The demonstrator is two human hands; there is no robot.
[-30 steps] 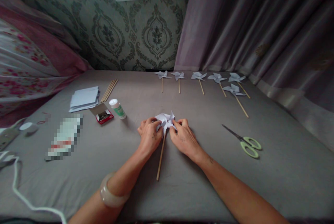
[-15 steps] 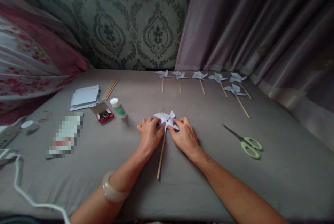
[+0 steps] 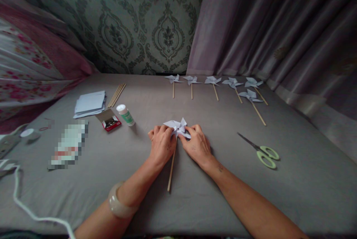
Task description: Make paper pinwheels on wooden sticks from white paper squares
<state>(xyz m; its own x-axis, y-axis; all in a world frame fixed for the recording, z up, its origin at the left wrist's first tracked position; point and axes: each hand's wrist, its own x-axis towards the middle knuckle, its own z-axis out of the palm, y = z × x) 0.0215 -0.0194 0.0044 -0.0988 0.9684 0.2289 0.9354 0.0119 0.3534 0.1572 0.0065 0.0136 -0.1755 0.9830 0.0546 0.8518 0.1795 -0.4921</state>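
Observation:
Between my hands lies a white paper pinwheel [image 3: 177, 124] with a small pin at its centre. Its wooden stick [image 3: 171, 168] points toward me over the grey cloth. My left hand [image 3: 163, 142] pinches the pinwheel's left blades, its fingers partly covering them. On the other side my right hand [image 3: 196, 141] grips a right-hand blade between thumb and fingers. A white glue bottle [image 3: 126, 115] with a green label stands to the left of my left hand. Next to it sits an opened red box [image 3: 111, 123] of small metal pins.
Green-handled scissors [image 3: 262, 151] lie to the right. Several finished pinwheels [image 3: 212, 81] are spread along the back right. Back left are a stack of white paper [image 3: 90, 103] and several wooden sticks [image 3: 117, 95]. A white cable [image 3: 30, 211] runs along the left front.
My left hand has shifted slightly right and closer over the pinwheel's centre. My right hand keeps its hold almost unchanged.

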